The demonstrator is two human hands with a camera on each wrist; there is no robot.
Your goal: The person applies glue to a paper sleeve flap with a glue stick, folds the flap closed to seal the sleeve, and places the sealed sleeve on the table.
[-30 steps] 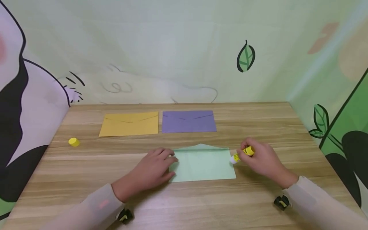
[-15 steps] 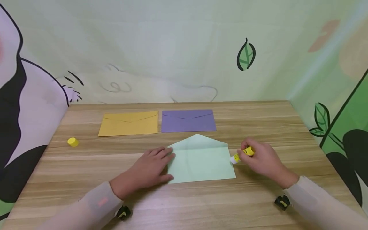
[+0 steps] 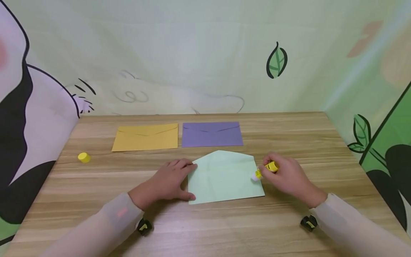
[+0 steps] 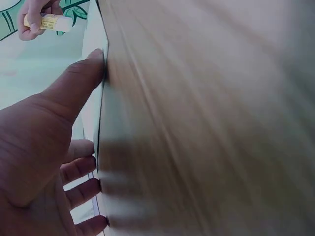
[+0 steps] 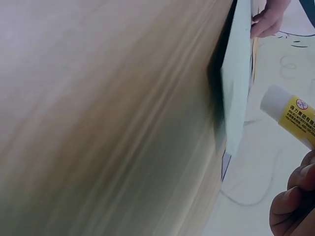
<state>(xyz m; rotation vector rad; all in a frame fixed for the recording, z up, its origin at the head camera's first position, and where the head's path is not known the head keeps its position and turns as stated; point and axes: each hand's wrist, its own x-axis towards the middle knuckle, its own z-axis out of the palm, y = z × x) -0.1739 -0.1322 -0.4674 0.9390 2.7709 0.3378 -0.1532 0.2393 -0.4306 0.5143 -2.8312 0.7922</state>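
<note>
A mint-green envelope [image 3: 224, 180] lies on the wooden table, its pointed flap [image 3: 221, 159] spread out on the far side. At its left end, my left hand [image 3: 167, 180] rests with the thumb on the near corner and the fingers at the far corner. The left wrist view shows that thumb [image 4: 81, 78] straight along the paper's edge. My right hand [image 3: 289, 178] pinches a yellow-and-white glue stick [image 3: 258, 174] without its cap, tilted down to the left. In the right wrist view, the white end of the glue stick [image 5: 276, 102] stands apart from the envelope [image 5: 235, 83].
Behind the green envelope, a yellow envelope [image 3: 146, 139] and a purple envelope [image 3: 212, 135] lie side by side, flaps folded down. A yellow cap [image 3: 84, 157] sits at the table's left. A printed cloth backdrop [image 3: 179, 53] rises directly behind the table.
The green envelope's flap has gone from partly raised to laid out away from me. My right hand has moved slightly left, bringing the glue stick over the envelope's right edge. My left fingers have spread wider.
</note>
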